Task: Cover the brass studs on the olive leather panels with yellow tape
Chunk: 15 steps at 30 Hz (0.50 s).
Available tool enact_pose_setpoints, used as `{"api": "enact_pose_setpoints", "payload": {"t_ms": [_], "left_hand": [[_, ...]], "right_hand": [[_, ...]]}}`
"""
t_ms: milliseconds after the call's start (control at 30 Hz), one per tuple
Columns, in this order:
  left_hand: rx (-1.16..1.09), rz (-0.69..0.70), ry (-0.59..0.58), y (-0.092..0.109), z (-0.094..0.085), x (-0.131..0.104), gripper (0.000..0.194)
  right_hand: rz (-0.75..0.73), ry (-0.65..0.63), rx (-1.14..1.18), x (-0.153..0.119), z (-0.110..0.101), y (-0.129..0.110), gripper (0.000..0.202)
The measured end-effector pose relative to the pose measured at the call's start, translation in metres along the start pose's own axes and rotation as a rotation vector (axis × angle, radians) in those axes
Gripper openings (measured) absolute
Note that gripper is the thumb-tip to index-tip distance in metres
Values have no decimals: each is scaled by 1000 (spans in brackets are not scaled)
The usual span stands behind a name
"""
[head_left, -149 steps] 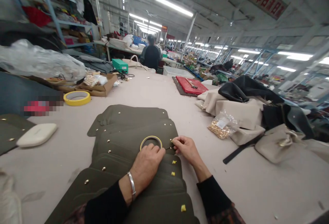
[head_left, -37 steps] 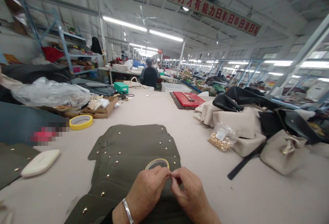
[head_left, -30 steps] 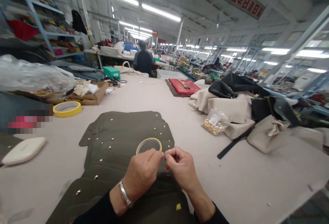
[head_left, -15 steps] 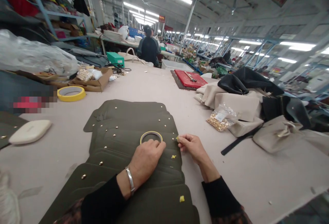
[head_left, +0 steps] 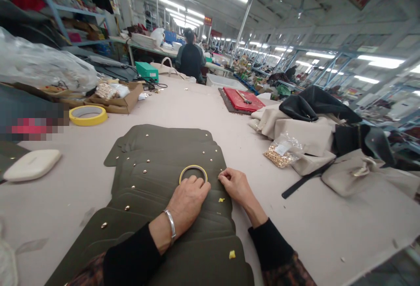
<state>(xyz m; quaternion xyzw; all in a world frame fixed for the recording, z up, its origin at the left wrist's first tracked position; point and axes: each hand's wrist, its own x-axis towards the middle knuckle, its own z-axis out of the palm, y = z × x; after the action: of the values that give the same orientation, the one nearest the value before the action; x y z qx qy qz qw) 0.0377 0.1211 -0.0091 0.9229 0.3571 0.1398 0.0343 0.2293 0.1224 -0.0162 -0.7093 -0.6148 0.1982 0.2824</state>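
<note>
Bare left hand (head_left: 188,200) and right hand (head_left: 236,185). Bangle (head_left: 170,224), one, silver-coloured, polished, a smooth band, worn at the left wrist (head_left: 159,233). Cuffs, two: left cuff (head_left: 133,253) and right cuff (head_left: 271,243), plain black, long, close-fitting. Patterned sleeves (head_left: 290,272), two, mottled dark brown and rust, adjoining the cuffs; finer motif indistinct.

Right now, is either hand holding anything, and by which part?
The left hand holds the slim yellow tape roll by its near rim. Whether the right hand, by the olive panels, holds anything is unclear.
</note>
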Motion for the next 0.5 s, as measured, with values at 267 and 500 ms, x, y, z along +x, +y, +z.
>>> {"api": "enact_pose_setpoints", "payload": {"t_ms": [267, 500], "left_hand": [[-24, -59, 59, -2, 2, -1, 19], [-22, -57, 78, -3, 1, 1, 14]], "right_hand": [[-19, 72, -32, -4, -18, 8, 28], [-423, -2, -296, -17, -12, -1, 19]]}}
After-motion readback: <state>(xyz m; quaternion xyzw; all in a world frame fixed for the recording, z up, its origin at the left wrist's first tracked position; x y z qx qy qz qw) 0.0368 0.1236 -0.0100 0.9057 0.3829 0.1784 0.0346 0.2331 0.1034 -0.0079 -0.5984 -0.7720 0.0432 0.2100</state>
